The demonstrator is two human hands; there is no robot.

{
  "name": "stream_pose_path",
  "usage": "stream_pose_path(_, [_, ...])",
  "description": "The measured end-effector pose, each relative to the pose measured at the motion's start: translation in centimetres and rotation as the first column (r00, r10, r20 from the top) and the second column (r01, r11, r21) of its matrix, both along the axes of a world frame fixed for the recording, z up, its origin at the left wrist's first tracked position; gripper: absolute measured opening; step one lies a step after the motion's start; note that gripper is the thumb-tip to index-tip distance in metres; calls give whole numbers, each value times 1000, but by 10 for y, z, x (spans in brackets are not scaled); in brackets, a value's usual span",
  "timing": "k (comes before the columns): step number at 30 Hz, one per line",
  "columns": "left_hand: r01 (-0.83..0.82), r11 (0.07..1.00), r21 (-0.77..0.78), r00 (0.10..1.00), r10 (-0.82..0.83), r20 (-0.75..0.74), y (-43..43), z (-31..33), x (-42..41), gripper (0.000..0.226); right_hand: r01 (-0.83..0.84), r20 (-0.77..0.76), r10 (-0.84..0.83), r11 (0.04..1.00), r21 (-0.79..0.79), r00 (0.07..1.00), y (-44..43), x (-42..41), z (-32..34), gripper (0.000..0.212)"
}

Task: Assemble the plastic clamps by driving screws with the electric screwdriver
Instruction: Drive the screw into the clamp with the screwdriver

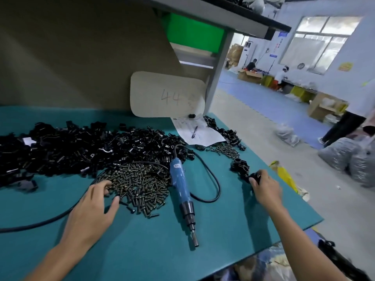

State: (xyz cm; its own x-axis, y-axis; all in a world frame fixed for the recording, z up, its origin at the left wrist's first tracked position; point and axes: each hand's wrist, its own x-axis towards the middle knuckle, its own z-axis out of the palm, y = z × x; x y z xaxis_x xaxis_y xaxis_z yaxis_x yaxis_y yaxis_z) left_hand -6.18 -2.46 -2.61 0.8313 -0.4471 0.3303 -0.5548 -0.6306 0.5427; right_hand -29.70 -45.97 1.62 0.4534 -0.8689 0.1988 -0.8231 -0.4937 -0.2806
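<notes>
A blue electric screwdriver (180, 185) lies on the green table (142, 246), tip toward me, its black cable looping to the right. Left of it is a pile of dark screws (140, 185). My left hand (95, 209) rests at the pile's left edge, fingertips among the screws, thumb spread. My right hand (265, 189) grips a black plastic clamp (254, 176) near the table's right edge, beside a few assembled clamps (239, 165). A big heap of black clamp parts (81, 147) covers the back left.
A paper sheet with a pen (197, 131) and a cardboard sign marked 44 (168, 94) stand at the back. A smaller screw pile (225, 149) lies behind the clamps. The table's right edge drops to the floor, where a yellow bag (284, 175) and sacks sit.
</notes>
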Motion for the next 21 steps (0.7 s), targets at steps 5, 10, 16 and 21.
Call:
stream_pose_path(5, [-87,993,-85,992,79,-99,3,2,3,39,80,5,-81,994,80,997,-13,13,-4,50])
stream_pose_path(10, [-98,993,-65,989,90,-118,2,5,0,36,197,-27,-195,970,141,980,-20,32,-1,43])
stream_pose_path(16, [-95,993,-71,989,87,-117,3,3,3,28,-11,-241,16,1000,22,970,-17,60,-4,50])
stream_pose_path(21, [-120,982,-147,985,99,-142,3,2,6,17,-153,-472,159,987,52,867,-30,88,2,51])
